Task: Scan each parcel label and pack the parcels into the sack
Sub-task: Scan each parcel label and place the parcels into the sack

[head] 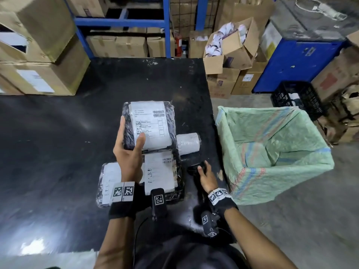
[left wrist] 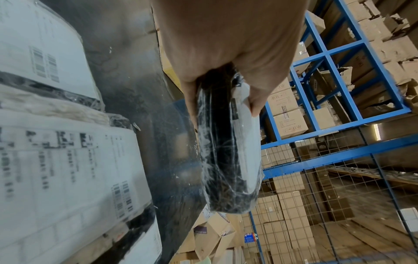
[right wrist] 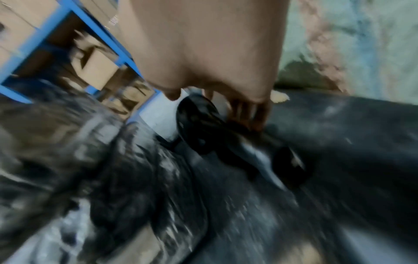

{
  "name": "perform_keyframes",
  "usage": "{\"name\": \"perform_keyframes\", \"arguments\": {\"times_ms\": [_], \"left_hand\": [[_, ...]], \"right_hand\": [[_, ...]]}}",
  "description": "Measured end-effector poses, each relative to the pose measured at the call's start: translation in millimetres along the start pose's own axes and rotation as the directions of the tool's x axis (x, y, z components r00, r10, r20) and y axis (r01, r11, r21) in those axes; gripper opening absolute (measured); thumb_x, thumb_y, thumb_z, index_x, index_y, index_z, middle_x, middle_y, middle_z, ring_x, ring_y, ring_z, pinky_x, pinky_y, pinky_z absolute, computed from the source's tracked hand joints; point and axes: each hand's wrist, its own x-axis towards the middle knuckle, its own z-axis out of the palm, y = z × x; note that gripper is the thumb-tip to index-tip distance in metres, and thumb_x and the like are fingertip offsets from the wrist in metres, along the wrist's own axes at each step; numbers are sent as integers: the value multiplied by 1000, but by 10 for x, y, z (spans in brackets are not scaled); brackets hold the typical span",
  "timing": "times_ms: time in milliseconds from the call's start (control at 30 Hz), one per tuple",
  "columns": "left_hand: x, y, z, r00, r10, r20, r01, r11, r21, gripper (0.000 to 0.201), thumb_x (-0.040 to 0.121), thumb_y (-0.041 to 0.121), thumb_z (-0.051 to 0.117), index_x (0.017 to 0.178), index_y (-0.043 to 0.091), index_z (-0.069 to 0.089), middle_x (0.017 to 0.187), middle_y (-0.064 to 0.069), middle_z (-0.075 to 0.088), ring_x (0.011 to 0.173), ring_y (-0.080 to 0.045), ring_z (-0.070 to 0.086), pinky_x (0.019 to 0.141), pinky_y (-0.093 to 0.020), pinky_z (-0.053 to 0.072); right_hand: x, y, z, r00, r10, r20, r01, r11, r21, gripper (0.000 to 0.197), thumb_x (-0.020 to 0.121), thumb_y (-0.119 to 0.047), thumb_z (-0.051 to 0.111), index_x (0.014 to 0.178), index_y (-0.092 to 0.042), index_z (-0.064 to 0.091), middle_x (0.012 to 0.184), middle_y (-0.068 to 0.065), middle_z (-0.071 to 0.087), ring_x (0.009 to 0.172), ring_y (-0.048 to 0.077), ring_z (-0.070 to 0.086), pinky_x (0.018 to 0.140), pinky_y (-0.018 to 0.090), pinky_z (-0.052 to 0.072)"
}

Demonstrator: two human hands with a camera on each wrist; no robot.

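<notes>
A wide black desk [head: 58, 133] fills most of the floor space in front of the person, with stacked cardboard boxes [head: 38, 55] and a blue steel rack [head: 124, 20] standing behind it. Just off the desk's right edge sits the sack [head: 272, 152], a pale green woven one with blue and red stripes, its mouth folded open and facing up.

On the desk near the person lie two parcels wrapped in black plastic, side by side and touching: the left flat parcel [head: 105, 183] and the right flat parcel [head: 163, 171], each with a white label facing up. A small white roll-shaped parcel [head: 188, 141] lies beyond them, toward the sack.

Above those, the left hand [head: 129, 152] holds up a third one, the held parcel [head: 149, 125], label toward the person's face; the thumb presses on the label's lower edge and the fingers wrap round the left side. From the left wrist view the same bundle [left wrist: 228, 151] shows edge-on, clear film over black, clamped between thumb and fingers.

The right hand [head: 207, 177] is low on the desk beside the right flat parcel, fingers curled over a black handheld scanner [head: 196, 166]. The right wrist view is blurred, yet the fingers [right wrist: 253, 114] are seen on the dark scanner body [right wrist: 203, 128].
</notes>
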Motion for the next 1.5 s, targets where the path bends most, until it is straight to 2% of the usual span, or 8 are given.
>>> {"name": "perform_keyframes", "arguments": {"times_ms": [200,333,467,733,933,1100,1333,1500], "left_hand": [[-141,-26,92,998,-52,32,53,998,-31,70,94,-8,69,156,15,45,161,0,49,146,-15,50,121,-42,42],[-216,-38,270,993,-69,98,75,995,-63,70,94,-6,70,150,30,49,160,-2,51,147,-19,50,121,-46,43],[-289,-61,594,987,-87,138,96,994,-56,71,94,-4,71,155,24,48,158,-1,53,145,-20,53,119,-52,44],[-390,-169,1521,980,-82,179,95,993,-64,71,95,-3,71,157,19,45,151,1,60,139,-14,59,114,-40,50],[-427,-418,2298,977,-31,212,37,999,-23,68,97,2,71,156,22,45,155,1,56,145,-18,53,119,-49,45],[-484,-826,2705,940,-70,335,-9,974,227,72,102,27,62,164,28,26,159,29,41,149,3,38,125,-33,33],[-661,-1534,2735,913,-175,368,-208,576,790,77,98,51,28,162,9,33,163,-21,38,157,-42,24,128,-56,22],[-873,-1861,2827,854,-286,434,-307,394,866,80,94,38,19,162,-5,17,171,-24,16,161,-41,9,130,-52,21]], "right_hand": [[-365,-606,-440,943,-317,-98,326,941,94,48,98,-62,33,146,-59,26,134,-22,52,123,16,57,110,39,39],[-574,-975,-641,888,-455,-73,460,877,138,46,101,-55,38,142,-67,23,77,-4,49,78,15,55,81,45,52],[-597,-1216,-761,825,-563,-51,563,810,163,55,102,-48,42,151,-56,17,123,-56,41,116,-31,39,104,17,37],[-214,-1225,-1335,775,-617,-134,631,768,108,60,105,-33,44,158,-35,15,162,-22,20,147,-8,19,123,30,23],[189,-1096,-2077,778,-620,-103,629,765,142,61,106,-26,44,159,-30,14,144,-51,21,138,-22,23,109,6,25],[564,-767,-2603,848,-529,-42,526,827,201,62,105,-34,44,157,-43,12,159,-30,20,148,-5,21,119,26,25],[1277,-93,-3155,960,-266,86,260,963,71,61,105,-27,46,157,-40,17,153,-27,22,143,4,28,115,26,26],[1994,315,-3150,973,-69,218,102,984,-143,62,105,-23,45,159,-29,16,161,0,31,143,27,40,109,32,35]]}}
